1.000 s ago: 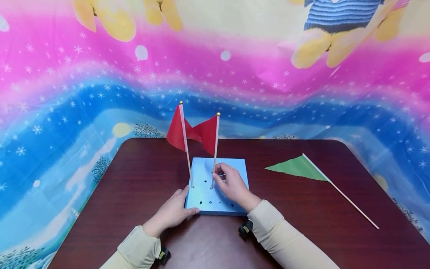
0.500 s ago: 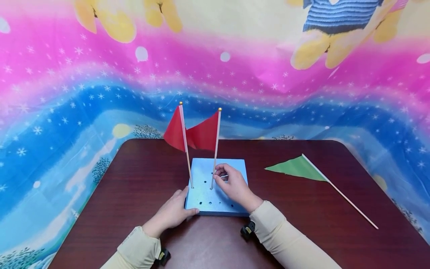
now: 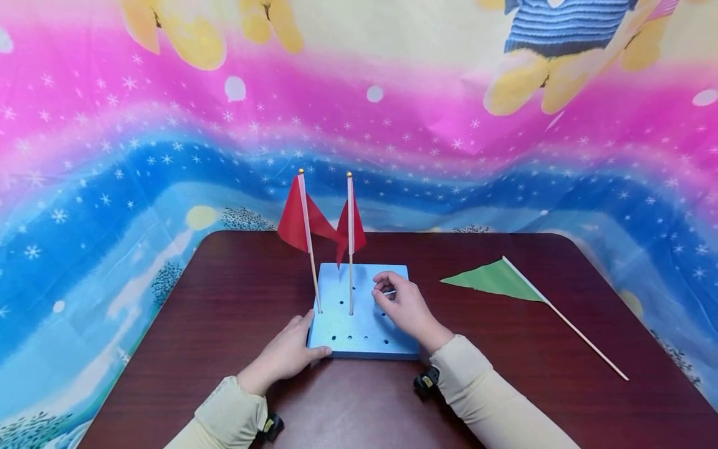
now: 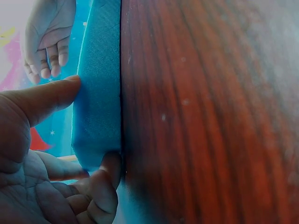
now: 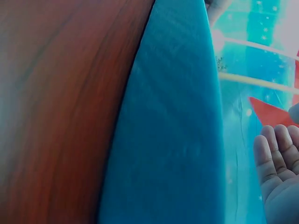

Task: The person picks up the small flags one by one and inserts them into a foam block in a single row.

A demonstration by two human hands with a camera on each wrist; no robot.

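A blue board [image 3: 364, 327] with several holes lies on the table. My left hand [image 3: 283, 352] holds its near left corner, thumb on the front edge and fingers along the left side; the left wrist view shows the fingers bent around the board's corner [image 4: 96, 121]. Two red flags stand in holes: the left flag [image 3: 291, 221] leans slightly left, the other flag [image 3: 351, 231] is close to upright. My right hand [image 3: 412, 308] hovers over the board's right part, apart from both sticks, fingers loosely bent and holding nothing. The right wrist view also shows that hand [image 5: 280, 172] without anything in it.
A green triangular flag [image 3: 499, 282] on a wooden stick lies on the dark wood table [image 3: 235, 274], right of the board. Behind the table hangs a patterned cloth [image 3: 392, 149] in pink and blue.
My right hand has let go of the second red flag's stick and moved right. That flag has turned and now stands straighter. The left hand stays at the board's corner.
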